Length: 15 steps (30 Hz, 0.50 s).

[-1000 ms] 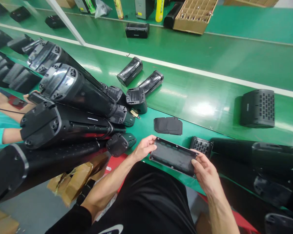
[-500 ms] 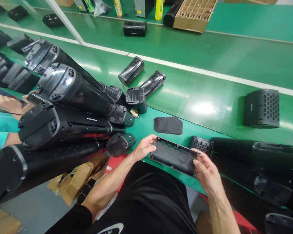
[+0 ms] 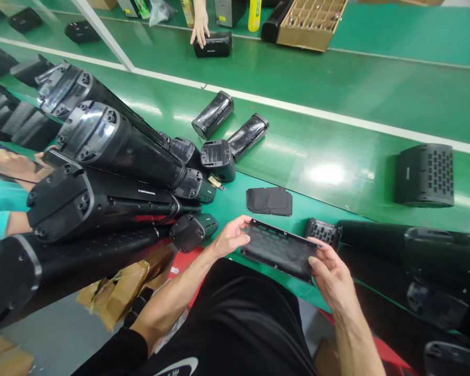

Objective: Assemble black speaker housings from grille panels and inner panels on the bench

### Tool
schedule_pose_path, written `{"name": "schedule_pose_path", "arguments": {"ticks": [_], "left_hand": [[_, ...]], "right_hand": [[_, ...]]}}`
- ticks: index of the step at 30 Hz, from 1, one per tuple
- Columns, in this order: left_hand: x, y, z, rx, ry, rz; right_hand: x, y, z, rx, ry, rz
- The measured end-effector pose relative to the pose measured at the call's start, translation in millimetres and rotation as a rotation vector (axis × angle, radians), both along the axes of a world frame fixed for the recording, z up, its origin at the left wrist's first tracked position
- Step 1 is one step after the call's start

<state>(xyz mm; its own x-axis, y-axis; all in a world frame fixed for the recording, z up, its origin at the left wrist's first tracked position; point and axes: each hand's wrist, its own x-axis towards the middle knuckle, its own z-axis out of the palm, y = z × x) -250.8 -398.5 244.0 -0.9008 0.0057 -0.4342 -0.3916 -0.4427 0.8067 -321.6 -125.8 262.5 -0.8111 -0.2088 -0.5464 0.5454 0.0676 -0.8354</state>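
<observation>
The left hand [image 3: 231, 237] and right hand [image 3: 331, 277] hold a dark flat panel [image 3: 280, 249] by its short ends, fingers [image 3: 315, 263] curled round the edges, over the green table [image 3: 337, 172], while a co-worker's hand [image 3: 200, 28] has just come down on a black box [image 3: 212, 45] farther off.

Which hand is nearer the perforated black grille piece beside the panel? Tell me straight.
Right. The right hand holds the black panel just below the grille piece; the left hand holds the panel's opposite end, farther away.
</observation>
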Motion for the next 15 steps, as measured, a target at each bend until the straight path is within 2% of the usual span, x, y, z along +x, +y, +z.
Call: {"name": "schedule_pose_path", "arguments": {"ticks": [4, 9, 15], "left_hand": [[0, -1, -2.9, 0.027, 0.014, 0.016], [0, 0, -10.7, 0.073, 0.005, 0.052], [-7, 4, -15.0, 0.191, -0.042, 0.208]], "right_hand": [[-1, 0, -0.5, -0.059, -0.047, -0.044], [-4, 2, -10.1, -0.105, -0.101, -0.053], [-3, -2, -12.9, -0.076, -0.101, -0.065]]}}
